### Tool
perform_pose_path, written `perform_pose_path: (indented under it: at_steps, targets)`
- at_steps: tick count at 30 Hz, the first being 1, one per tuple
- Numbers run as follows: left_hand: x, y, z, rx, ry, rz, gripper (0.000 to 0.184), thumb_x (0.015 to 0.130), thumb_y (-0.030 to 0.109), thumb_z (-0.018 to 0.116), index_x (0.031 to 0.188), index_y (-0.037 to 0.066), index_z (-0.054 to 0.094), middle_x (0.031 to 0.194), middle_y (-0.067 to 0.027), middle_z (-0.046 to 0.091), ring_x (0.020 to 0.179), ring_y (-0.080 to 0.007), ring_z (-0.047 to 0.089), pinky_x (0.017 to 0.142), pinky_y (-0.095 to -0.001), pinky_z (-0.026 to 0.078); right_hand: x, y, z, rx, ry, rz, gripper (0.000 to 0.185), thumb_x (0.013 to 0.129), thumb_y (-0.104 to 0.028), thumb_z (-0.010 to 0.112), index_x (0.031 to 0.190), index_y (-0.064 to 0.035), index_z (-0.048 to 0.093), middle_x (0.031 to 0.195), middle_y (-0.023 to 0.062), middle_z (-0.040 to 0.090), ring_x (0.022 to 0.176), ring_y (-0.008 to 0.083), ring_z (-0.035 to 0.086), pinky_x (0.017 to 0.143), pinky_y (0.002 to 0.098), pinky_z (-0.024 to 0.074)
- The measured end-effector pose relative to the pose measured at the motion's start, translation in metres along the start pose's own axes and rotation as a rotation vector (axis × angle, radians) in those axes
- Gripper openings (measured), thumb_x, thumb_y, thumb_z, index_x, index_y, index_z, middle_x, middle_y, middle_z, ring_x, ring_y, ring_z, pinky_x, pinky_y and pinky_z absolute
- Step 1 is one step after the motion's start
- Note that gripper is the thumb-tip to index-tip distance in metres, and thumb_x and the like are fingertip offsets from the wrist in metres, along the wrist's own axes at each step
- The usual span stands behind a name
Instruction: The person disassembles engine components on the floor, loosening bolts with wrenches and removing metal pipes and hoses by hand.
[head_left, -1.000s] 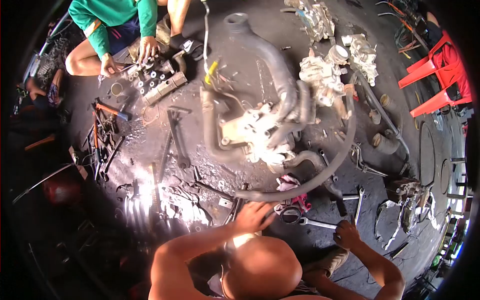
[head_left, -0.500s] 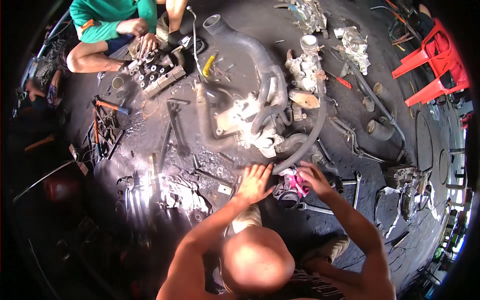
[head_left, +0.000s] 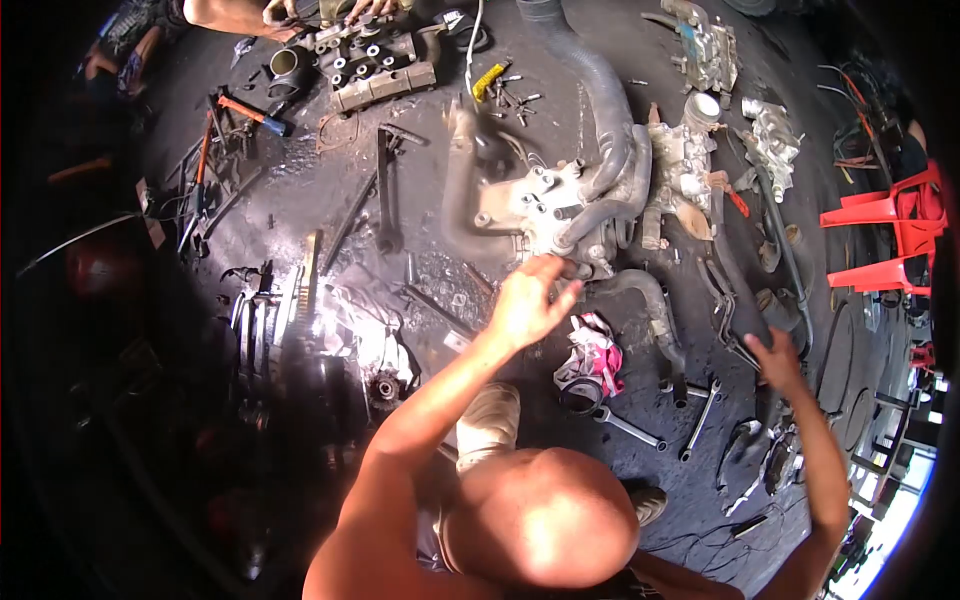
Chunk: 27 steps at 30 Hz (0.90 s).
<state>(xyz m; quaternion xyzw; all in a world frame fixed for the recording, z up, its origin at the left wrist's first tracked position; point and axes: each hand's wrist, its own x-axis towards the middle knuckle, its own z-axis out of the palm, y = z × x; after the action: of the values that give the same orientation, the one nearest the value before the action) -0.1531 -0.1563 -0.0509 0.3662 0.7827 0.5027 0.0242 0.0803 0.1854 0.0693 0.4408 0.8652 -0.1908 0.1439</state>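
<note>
My left hand (head_left: 532,303) is at the near edge of a metal engine housing (head_left: 530,205) with thick grey hoses. Its thumb stands apart from the bent fingers, which look to be touching the housing. On the right, my right hand (head_left: 779,362) is closed around the lower part of a long grey hose (head_left: 735,262), its fingertips partly hidden. A pink and white rag (head_left: 600,352) lies between my hands, with a dark ring-shaped part (head_left: 580,396) at its near end. A short bent hose (head_left: 655,300) lies beside the housing.
Two wrenches (head_left: 632,430) lie near the rag. Several tools and a hammer (head_left: 255,115) are at left. Another person's hands (head_left: 365,10) are over a cylinder head (head_left: 380,75) at the back. Red plastic chairs (head_left: 890,220) stand at right.
My right hand has left the rag and moved far right with the long hose, whose near end lay between my hands. My left hand has moved forward to the housing. The view has shifted.
</note>
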Motion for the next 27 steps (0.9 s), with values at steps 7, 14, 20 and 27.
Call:
perform_pose_path:
  at_steps: [7,14,20,27]
  targets:
    - [0.007,-0.009,-0.045,0.108,0.104,-0.001,0.025,0.079,0.017,0.068,0.095,-0.001,0.062,0.090,-0.0170,0.063,0.088,-0.0351,0.060,0.079,-0.0410,0.048,0.168,0.030,-0.182,-1.091,0.432,-0.163,0.045,0.073,-0.015,0.070,0.115,-0.0059,0.056,0.120,0.0144,0.056,0.119,0.0304,0.047,0.106,0.0478,0.0320]
    - [0.052,0.011,-0.010,0.286,0.017,0.059,0.064,0.071,0.028,0.075,0.124,0.002,0.051,0.111,-0.0166,0.052,0.104,-0.0334,0.049,0.088,-0.0436,0.040,0.140,0.080,-0.105,-0.853,0.377,-0.055,0.054,0.075,-0.016,0.070,0.126,-0.0103,0.052,0.134,0.0194,0.043,0.125,0.0358,0.043,0.102,0.0486,0.0373]
    - [0.100,0.026,0.040,0.575,-0.020,0.177,0.055,0.074,0.029,0.071,0.118,0.003,0.053,0.111,-0.0142,0.052,0.106,-0.0319,0.047,0.089,-0.0476,0.038,0.039,0.012,0.048,-0.456,0.219,-0.530,0.045,0.074,-0.012,0.067,0.118,-0.0092,0.055,0.130,0.0192,0.045,0.120,0.0383,0.043,0.099,0.0453,0.0396]
    - [0.099,0.002,0.051,0.398,0.026,0.249,0.030,0.080,0.023,0.070,0.095,0.000,0.056,0.083,-0.0186,0.058,0.077,-0.0355,0.059,0.069,-0.0454,0.048,-0.031,0.033,0.143,-0.195,-0.097,-0.469,0.064,0.077,-0.023,0.071,0.134,-0.0126,0.044,0.135,0.0162,0.040,0.127,0.0344,0.039,0.104,0.0423,0.0360]
